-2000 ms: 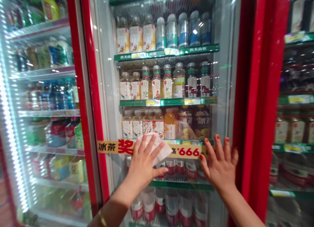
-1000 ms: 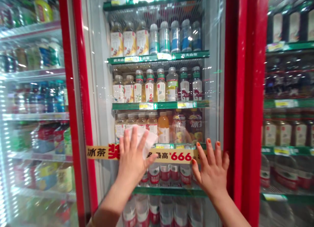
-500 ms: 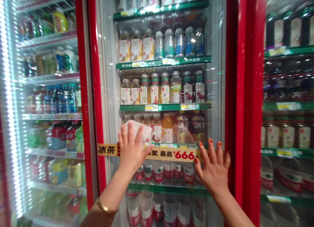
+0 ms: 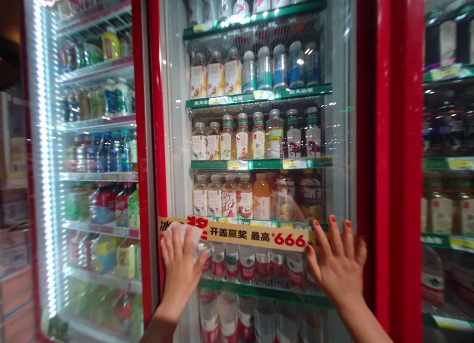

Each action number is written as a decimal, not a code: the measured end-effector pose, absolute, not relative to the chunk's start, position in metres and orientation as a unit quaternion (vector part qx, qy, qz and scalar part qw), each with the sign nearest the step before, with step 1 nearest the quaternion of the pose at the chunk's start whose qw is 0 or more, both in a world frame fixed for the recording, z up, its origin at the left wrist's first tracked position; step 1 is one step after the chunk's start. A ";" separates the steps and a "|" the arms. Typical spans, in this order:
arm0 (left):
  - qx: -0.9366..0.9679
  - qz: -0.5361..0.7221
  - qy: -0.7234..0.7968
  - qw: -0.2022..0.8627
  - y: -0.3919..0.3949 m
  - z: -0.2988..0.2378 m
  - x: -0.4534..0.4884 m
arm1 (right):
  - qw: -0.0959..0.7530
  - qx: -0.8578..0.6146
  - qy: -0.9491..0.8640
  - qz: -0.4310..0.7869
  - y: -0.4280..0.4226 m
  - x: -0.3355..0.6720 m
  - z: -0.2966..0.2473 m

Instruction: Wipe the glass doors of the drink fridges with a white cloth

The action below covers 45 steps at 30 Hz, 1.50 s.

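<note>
My left hand [image 4: 181, 269] presses a crumpled white wipe [image 4: 181, 236] flat against the glass door [image 4: 177, 135] of a drinks fridge, close to the door's red left frame [image 4: 153, 150]. The wipe is partly hidden under my fingers. My right hand [image 4: 338, 269] rests on the same glass with its fingers spread and nothing in it, beside the red right frame [image 4: 366, 135]. A yellow promotional strip [image 4: 255, 234] with red characters and "666" runs across the door just above both hands.
Behind the glass, green-edged shelves hold rows of bottled drinks [image 4: 252, 140]. Lit fridges with red frames stand on both sides, with an LED strip [image 4: 44, 150] on the left one. Stacked cartons [image 4: 13, 288] stand at the far left.
My left hand has slid left across the glass with the wipe, now nearing the left frame. My right hand stays in about the same place on the door, while the view has shifted slightly.
</note>
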<state>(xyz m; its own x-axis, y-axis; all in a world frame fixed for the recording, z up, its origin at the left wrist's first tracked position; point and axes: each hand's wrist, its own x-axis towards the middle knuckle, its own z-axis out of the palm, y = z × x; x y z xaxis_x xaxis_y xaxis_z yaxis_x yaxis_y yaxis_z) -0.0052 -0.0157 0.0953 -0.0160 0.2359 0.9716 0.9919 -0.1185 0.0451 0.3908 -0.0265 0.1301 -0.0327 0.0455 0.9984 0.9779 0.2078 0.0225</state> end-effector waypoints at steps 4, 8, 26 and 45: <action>-0.548 -0.503 -0.571 0.347 -0.021 0.064 0.033 | 0.538 -0.456 -0.562 -0.433 -0.028 0.389 0.130; -0.684 -0.386 -0.446 0.430 -0.034 0.001 0.075 | 0.539 -0.453 -0.565 -0.430 -0.028 0.390 0.128; -0.578 -0.493 -0.578 0.300 -0.039 0.002 0.093 | 0.491 -0.477 -0.600 -0.414 -0.031 0.393 -0.006; -0.501 -0.548 -0.615 0.265 -0.023 0.028 0.108 | 0.501 -0.467 -0.595 -0.421 -0.032 0.395 -0.010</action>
<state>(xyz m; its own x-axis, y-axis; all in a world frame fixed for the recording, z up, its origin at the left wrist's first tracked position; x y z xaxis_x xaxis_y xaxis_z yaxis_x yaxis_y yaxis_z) 0.1079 -0.0229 0.0281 -0.3574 0.3248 0.8757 0.9070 -0.1029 0.4084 0.3955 -0.0321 -0.0099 -0.0617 0.1340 0.9891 0.9773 0.2092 0.0326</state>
